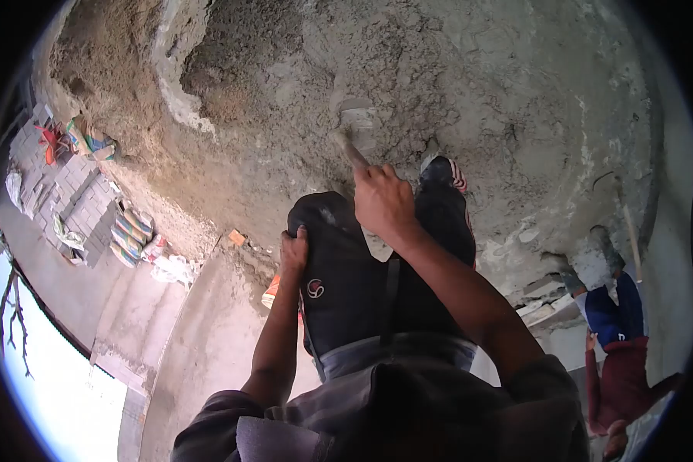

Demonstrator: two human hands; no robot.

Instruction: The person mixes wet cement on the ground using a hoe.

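Squatting, the person has dark trousers (346, 308) filling the space from the centre toward 6 o'clock. Left hand (293, 250) rests against the side of the left knee, between 8 and 9 o'clock; thumb lies on the cloth, the other fingers are partly hidden, so I cannot tell how far they are spread or whether they hold anything. Right hand (383, 202), just off centre toward 1 o'clock, is closed firmly round the handle of a trowel (359, 122). Blade at 12 o'clock, mortar-smeared, lying on rough wet mortar (404, 85). Mortar surface lumpy around the blade, smoother toward 2 o'clock. Orange-brown fragment (236, 237) at 9 o'clock, near the left knee. Farther out at 9 o'clock: striped sacks (131, 235), then grey paving blocks (85, 200). Red object (51, 145) beyond, between 9 and 10 o'clock; identity unclear. Toward 4 o'clock, well apart: a co-worker (624, 369) in maroon top and blue legwear, near a long thin stick (630, 227).
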